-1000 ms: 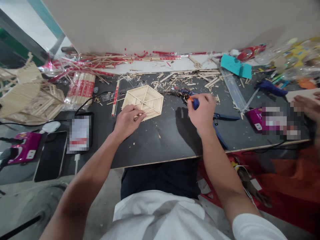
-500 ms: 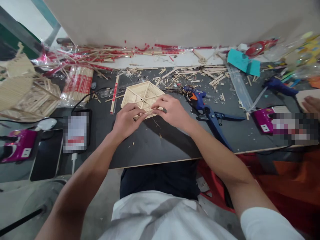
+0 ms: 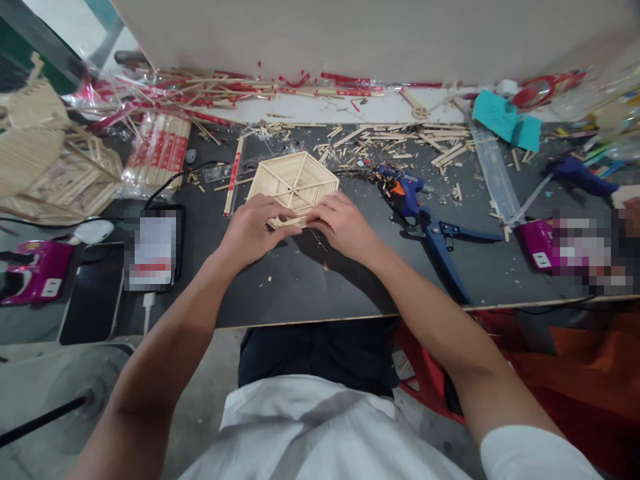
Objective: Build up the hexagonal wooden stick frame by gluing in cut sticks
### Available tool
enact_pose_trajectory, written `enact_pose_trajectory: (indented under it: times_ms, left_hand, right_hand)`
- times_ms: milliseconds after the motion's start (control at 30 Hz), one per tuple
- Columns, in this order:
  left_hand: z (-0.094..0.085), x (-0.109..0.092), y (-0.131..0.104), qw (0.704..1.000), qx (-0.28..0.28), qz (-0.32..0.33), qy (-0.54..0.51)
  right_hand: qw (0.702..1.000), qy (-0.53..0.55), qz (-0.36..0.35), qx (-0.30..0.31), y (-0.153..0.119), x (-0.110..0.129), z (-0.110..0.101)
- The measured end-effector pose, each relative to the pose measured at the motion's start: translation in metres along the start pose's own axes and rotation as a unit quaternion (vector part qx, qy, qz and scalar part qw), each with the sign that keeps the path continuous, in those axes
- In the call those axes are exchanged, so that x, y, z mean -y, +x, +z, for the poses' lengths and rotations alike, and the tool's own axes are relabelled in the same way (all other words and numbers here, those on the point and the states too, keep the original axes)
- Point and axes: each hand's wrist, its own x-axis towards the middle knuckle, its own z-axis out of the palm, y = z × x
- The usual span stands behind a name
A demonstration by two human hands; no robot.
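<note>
A flat hexagonal panel of pale thin sticks, with spokes crossing at its middle, is at the centre of the dark table. My left hand grips the panel's front left edge between thumb and fingers. At the front right edge, my right hand holds the same panel, its thumb and fingertips pinched close to the left ones. My fingers cover part of the near edge.
A blue glue gun and blue cutters lie to the right. Stick scraps litter the back. Left are packed sticks, a phone and a larger stick structure. A person's hand shows far right.
The dark-tipped bits that showed at my fingertips are no longer visible. Both hands have shifted slightly along the panel's near edge. The whole view has also moved a little.
</note>
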Motion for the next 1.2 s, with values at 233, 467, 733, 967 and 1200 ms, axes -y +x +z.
enact_pose_trajectory:
  times_ms: [233, 467, 733, 967, 1200]
  left_hand:
    - [-0.008, 0.006, 0.002, 0.995, -0.019, -0.087, 0.035]
    - [0.003, 0.01, 0.001, 0.994, 0.039, -0.098, 0.036]
    - [0.007, 0.014, 0.0, 0.993, 0.038, -0.102, 0.044]
    - [0.006, 0.011, 0.0, 0.993, 0.037, -0.11, 0.034]
    - [0.006, 0.013, 0.0, 0.992, 0.036, -0.113, 0.038]
  right_hand:
    - [0.999, 0.015, 0.041, 0.017, -0.002, -0.011, -0.004]
    - [0.999, -0.026, 0.019, 0.001, -0.003, -0.01, 0.003]
    - [0.999, -0.045, 0.028, 0.012, -0.001, -0.01, 0.005]
    - [0.999, -0.03, 0.029, 0.022, -0.001, -0.01, 0.004]
    - [0.999, -0.019, 0.031, 0.028, 0.0, -0.011, 0.004]
